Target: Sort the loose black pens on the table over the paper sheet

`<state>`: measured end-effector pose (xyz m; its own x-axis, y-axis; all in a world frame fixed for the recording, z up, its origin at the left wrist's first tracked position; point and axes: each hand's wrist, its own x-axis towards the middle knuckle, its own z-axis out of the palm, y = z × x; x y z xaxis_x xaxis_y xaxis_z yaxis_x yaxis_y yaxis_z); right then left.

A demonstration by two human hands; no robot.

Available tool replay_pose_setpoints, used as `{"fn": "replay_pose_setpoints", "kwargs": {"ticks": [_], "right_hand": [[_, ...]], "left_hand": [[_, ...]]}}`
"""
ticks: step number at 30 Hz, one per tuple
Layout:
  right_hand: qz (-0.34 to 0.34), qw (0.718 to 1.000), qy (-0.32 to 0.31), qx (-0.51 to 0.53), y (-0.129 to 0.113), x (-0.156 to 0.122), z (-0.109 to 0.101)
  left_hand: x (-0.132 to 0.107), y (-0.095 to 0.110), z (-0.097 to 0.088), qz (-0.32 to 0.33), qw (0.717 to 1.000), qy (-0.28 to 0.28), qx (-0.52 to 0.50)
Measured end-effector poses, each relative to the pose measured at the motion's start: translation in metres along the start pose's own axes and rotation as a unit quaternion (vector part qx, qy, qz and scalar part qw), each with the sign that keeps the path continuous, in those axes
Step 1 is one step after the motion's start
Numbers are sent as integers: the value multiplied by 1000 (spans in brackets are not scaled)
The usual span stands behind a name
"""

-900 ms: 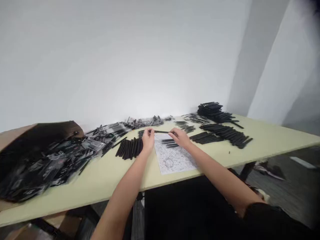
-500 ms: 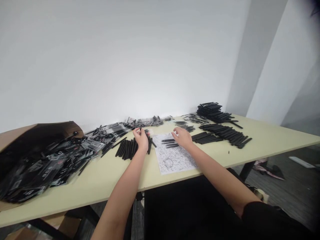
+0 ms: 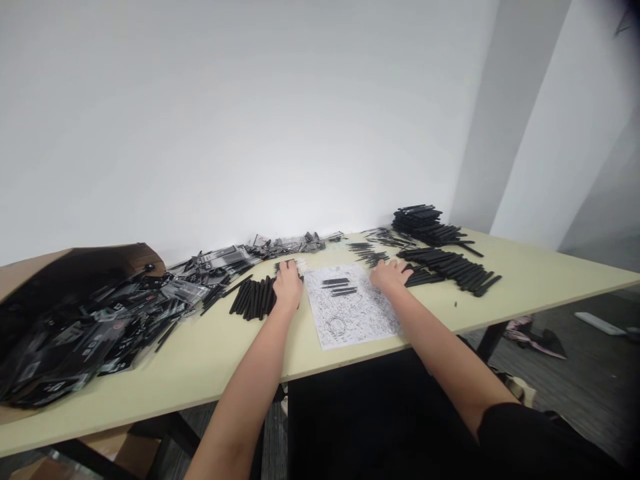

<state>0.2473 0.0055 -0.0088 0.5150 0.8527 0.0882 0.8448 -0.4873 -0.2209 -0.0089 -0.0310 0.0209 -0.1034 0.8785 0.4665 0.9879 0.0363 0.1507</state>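
Observation:
My left hand (image 3: pixel 289 285) is lowered at the right end of a row of black pen-like sticks (image 3: pixel 253 298), its fingers curled downward; whatever they grip is hidden. My right hand (image 3: pixel 393 275) lies at the left end of another row of black sticks (image 3: pixel 424 277), fingers bent but apart. Between my hands lies a white sheet of paper (image 3: pixel 355 323) covered in dark scribbles. Several slim black pieces (image 3: pixel 344 291) rest side by side on its upper part. Just beyond my left hand are thin pale and dark pieces (image 3: pixel 301 263), too small to name.
An open cardboard box (image 3: pixel 45 261) at the left spills clear plastic packets (image 3: pixel 107 333). More packets (image 3: pixel 225 260) line the wall. At the right are a longer row of black sticks (image 3: pixel 457 267) and a tall stack (image 3: pixel 417 219). Thin black pieces (image 3: pixel 367 252) lie behind the paper.
My left hand has come down from a raised pinch onto the row's end. My right hand has moved right, off the slim pieces on the paper, to the right-hand row.

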Motion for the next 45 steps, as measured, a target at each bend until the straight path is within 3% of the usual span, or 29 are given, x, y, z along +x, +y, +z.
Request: {"fn": "replay_pose_setpoints", "kwargs": {"ticks": [4,7,17,30,45], "right_hand": [[18,997,-75,2,-2,7,3],[12,996,-94,3,-1,10,6],[11,997,-79,-13,1,8,4],[-20,997,-65,-38,4,11,7],[-52,997,-18,-46,4,-3,2]], "left_hand": [[1,-5,2,-18,998,-22,53],[1,-7,3,-19,997,-36,72],[2,-10,4,-24,991,-87,94],[2,-15,7,-9,993,-54,109],[0,-15,7,-1,991,-63,118]]}}
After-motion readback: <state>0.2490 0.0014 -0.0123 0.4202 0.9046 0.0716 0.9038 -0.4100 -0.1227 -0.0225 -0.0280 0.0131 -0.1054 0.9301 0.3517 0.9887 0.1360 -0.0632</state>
